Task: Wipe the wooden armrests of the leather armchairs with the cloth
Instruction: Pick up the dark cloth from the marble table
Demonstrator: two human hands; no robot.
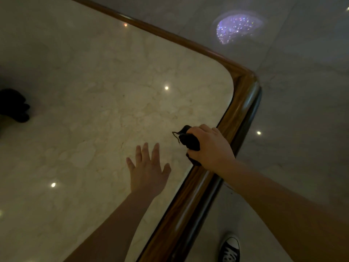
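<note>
Two bare arms reach over a marble tabletop (90, 95) framed by a wooden rim (239, 114); no armchair shows in this dim view. Near the right edge, the left hand (149, 171) lies flat with fingers spread wide. The right hand (211, 146) is clenched around a dark cloth (189, 139) at the rim, most of it hidden inside the fist. At the left edge sits something black (14, 104), cut off and unreadable. Below, on the floor (302, 91), a sneaker (229, 249) is half out of frame.
</note>
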